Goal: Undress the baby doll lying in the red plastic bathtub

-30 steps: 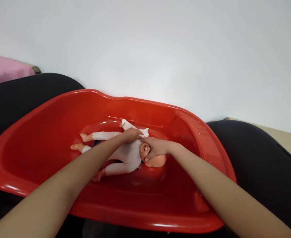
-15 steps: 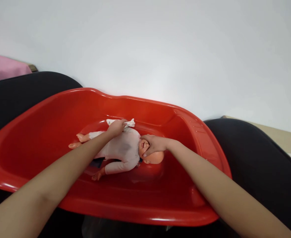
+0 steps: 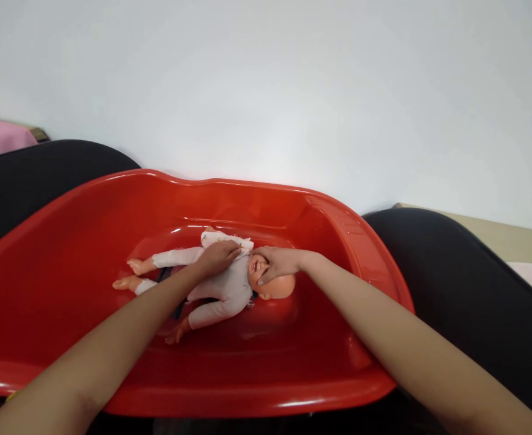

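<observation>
A baby doll [image 3: 218,296] in a whitish suit lies on its back in a red baby bathtub [image 3: 34,302], its bald head to the right and its bare feet to the left. My right hand [image 3: 281,263] curves over the doll's head with thumb and fingers around the face, gripping it. My left hand [image 3: 220,257] rests palm down at the doll's upper chest and far shoulder. Under its fingers is a small white cloth [image 3: 224,240] with a faint print, spread along the doll's far arm. My left forearm passes over the doll's legs and near side.
Black surfaces, perhaps chair backs, stand beside the tub at left [image 3: 52,175] and right [image 3: 469,284]. A pale wall [image 3: 266,84] rises behind. Pink fabric [image 3: 3,136] lies at the far left. The tub's high rim surrounds both hands.
My left hand has moved with the cloth toward the doll's shoulder and nearer its neck. My right hand stays on the head. The whole view has shifted slightly.
</observation>
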Action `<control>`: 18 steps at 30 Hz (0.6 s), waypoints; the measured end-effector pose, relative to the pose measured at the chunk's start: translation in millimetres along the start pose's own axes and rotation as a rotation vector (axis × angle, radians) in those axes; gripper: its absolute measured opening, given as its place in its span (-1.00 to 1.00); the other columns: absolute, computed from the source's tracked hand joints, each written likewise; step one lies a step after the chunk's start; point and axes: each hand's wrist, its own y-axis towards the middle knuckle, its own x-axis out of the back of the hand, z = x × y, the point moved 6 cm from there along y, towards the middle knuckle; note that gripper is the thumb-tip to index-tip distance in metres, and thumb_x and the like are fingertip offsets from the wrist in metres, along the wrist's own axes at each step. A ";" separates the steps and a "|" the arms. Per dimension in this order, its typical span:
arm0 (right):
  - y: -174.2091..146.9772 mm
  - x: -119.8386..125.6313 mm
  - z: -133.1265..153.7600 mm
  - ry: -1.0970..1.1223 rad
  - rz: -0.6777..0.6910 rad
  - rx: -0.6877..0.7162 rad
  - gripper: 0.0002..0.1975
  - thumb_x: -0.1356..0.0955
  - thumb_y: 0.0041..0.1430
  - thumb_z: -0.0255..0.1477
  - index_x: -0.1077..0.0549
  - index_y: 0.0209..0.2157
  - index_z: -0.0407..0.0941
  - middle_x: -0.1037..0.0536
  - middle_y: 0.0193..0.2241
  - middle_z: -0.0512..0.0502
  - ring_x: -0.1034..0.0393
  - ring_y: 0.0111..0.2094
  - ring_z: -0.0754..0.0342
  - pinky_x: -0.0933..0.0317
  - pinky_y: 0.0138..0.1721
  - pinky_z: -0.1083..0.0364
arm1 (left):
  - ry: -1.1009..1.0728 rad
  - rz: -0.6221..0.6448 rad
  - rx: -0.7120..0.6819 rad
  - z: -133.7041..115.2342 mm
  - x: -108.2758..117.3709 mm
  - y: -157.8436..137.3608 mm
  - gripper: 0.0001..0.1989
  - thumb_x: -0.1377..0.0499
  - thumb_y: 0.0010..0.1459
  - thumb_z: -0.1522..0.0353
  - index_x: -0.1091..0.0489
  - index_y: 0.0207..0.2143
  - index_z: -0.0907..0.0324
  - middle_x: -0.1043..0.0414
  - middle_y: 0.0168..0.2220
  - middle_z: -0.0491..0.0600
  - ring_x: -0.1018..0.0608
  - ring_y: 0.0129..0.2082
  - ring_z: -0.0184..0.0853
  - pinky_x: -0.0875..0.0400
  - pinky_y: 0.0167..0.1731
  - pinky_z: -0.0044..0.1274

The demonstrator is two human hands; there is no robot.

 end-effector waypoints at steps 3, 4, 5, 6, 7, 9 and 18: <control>-0.3 0.8 -1.3 0.010 -0.017 -0.003 -0.22 -0.59 -0.08 -0.13 -0.41 0.18 -0.02 -0.57 0.08 -0.13 -0.51 0.01 -0.17 -0.36 -0.07 0.01 | -0.033 0.009 0.035 12.9 2.2 0.1 -0.50 0.09 0.44 0.13 -0.55 -0.11 0.23 -0.61 -0.03 0.14 -0.59 -0.02 -0.09 -0.41 0.08 -0.29; -0.2 0.8 -1.5 0.012 -0.021 -0.002 -0.23 -0.59 -0.07 -0.12 -0.41 0.17 -0.02 -0.57 0.08 -0.13 -0.51 0.00 -0.17 -0.35 -0.07 0.01 | -0.036 0.015 0.051 17.6 2.4 0.2 -0.50 0.08 0.44 0.12 -0.56 -0.11 0.23 -0.61 -0.02 0.14 -0.59 -0.02 -0.09 -0.41 0.09 -0.29; -0.1 0.5 -1.5 0.012 -0.020 -0.001 -0.24 -0.59 -0.07 -0.12 -0.42 0.15 -0.03 -0.57 0.07 -0.13 -0.51 0.00 -0.17 -0.35 -0.06 0.00 | -0.038 0.023 0.072 22.6 2.5 0.1 -0.49 0.08 0.44 0.11 -0.57 -0.11 0.22 -0.62 -0.02 0.13 -0.60 -0.01 -0.08 -0.40 0.09 -0.29; 0.0 0.1 -1.1 0.009 -0.016 0.001 -0.26 -0.59 -0.07 -0.11 -0.42 0.14 -0.03 -0.57 0.06 -0.12 -0.50 -0.01 -0.17 -0.34 -0.06 0.00 | -0.039 0.029 0.096 27.8 2.7 -0.3 -0.49 0.08 0.43 0.10 -0.57 -0.10 0.21 -0.62 -0.01 0.12 -0.60 0.00 -0.08 -0.40 0.09 -0.29; 0.1 -0.3 -0.4 0.003 -0.008 0.003 -0.27 -0.58 -0.08 -0.11 -0.42 0.12 -0.03 -0.57 0.06 -0.12 -0.50 -0.01 -0.17 -0.34 -0.06 0.00 | -0.039 0.036 0.120 32.9 2.9 -0.8 -0.48 0.08 0.43 0.09 -0.58 -0.09 0.20 -0.62 0.00 0.11 -0.60 0.01 -0.07 -0.39 0.09 -0.29; 0.0 -0.9 1.7 -0.006 0.008 0.000 -0.29 -0.58 -0.08 -0.13 -0.42 0.10 -0.03 -0.57 0.04 -0.12 -0.50 -0.03 -0.16 -0.34 -0.07 0.00 | -0.027 0.048 0.162 42.5 3.8 -2.0 -0.47 0.09 0.43 0.07 -0.58 -0.08 0.18 -0.63 0.01 0.11 -0.61 0.03 -0.05 -0.39 0.09 -0.29; -2.4 0.8 5.2 0.004 0.031 -0.032 -0.29 -0.58 -0.09 -0.16 -0.41 0.12 0.02 -0.57 0.05 -0.07 -0.50 0.02 -0.17 -0.34 -0.01 -0.02 | 0.029 0.048 0.264 70.7 17.7 -11.2 -0.48 0.10 0.43 0.12 -0.58 -0.03 0.19 -0.62 0.05 0.16 -0.59 0.08 -0.05 -0.37 0.13 -0.32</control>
